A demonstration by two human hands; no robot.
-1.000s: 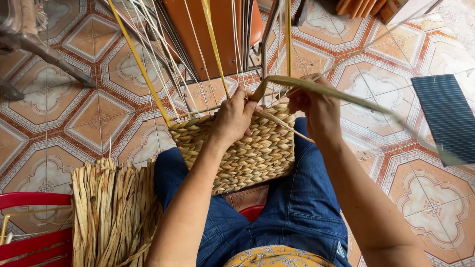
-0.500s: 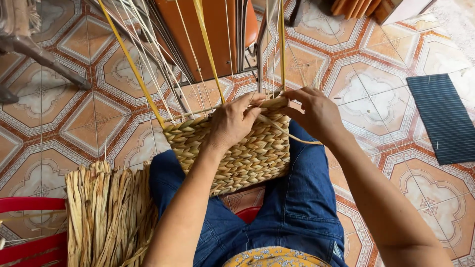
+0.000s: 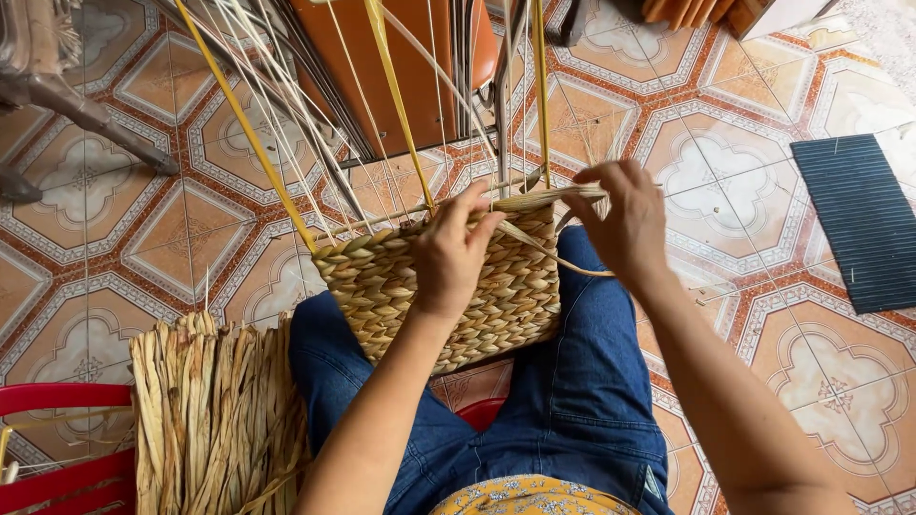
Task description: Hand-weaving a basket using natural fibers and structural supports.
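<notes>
Since half a second ago, both hands have shifted along the top edge of the woven panel (image 3: 448,286), and the loose strand (image 3: 544,200) now lies flatter along that edge. Woven from pale dried fibre, the panel rests on the person's lap, across blue jeans (image 3: 572,381). On its upper edge, the left hand (image 3: 456,253) presses with fingers curled together. At the top right corner, the right hand (image 3: 620,224) pinches the strand between thumb and fingers. Thin yellow and pale upright stakes (image 3: 391,105) rise from the panel. A bundle of dried leaves (image 3: 215,420) lies at the lower left beside a red chair (image 3: 57,448). Beneath is a patterned tiled floor (image 3: 124,238), with a dark ribbed mat (image 3: 859,219) at the right.
</notes>
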